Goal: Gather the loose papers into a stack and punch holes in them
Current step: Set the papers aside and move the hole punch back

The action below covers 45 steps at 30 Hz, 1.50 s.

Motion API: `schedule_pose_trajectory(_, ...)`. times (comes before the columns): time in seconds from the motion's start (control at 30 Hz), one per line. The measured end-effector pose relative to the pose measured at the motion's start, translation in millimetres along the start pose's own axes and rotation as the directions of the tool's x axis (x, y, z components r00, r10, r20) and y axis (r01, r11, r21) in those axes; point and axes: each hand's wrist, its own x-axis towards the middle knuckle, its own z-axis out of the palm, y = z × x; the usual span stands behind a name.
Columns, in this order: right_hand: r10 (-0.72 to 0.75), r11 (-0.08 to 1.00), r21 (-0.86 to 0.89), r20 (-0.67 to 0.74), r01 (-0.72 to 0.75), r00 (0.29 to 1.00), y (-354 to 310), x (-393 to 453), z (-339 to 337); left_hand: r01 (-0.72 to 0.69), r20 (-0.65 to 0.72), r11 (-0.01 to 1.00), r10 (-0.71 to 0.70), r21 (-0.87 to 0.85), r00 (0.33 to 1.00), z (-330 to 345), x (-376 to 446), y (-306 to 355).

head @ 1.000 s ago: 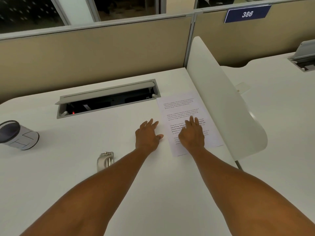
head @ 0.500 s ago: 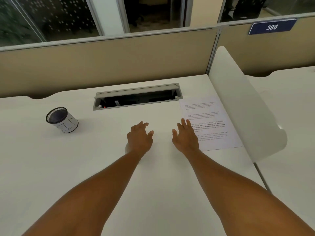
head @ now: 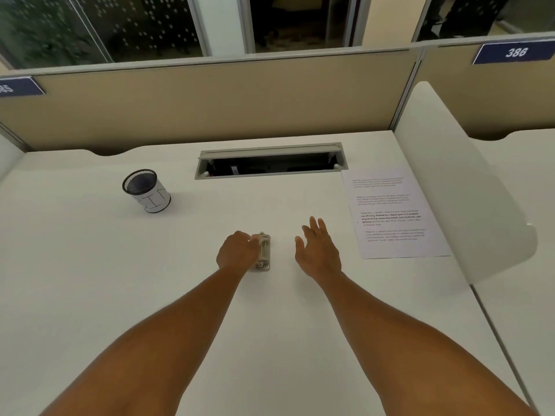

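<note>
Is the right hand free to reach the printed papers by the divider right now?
Probably yes. The right hand is open and empty, hovering just left of the papers, with only bare desk between them. The left hand is busy on the hole punch.

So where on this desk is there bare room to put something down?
Bare desk lies below the mesh cup and between cup and cable tray. It is crowded where the left hand grips the hole punch, the right hand hovers, and papers lie.

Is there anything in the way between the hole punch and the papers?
Only the open right hand hangs between the hole punch and the papers; otherwise, bare desk.
</note>
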Motion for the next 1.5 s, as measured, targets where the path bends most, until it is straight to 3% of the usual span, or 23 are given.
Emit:
schedule_pose_trajectory(0.27,0.0,1.0,0.026,0.016,0.0,1.0,-10,-15,19,0.109,0.128,0.989,-0.095,-0.102,0.987,9,1,-15)
schedule_pose_trajectory(0.73,-0.016,0.999,0.045,0.048,0.014,0.999,-18,-27,45,0.138,0.159,0.962,-0.102,-0.234,0.982,22,10,-31)
schedule_pose_trajectory(1.5,-0.041,0.999,0.028,0.081,0.039,0.996,-56,-14,70,0.246,-0.053,0.958,-0.255,-0.146,0.965,-76,78,-135)
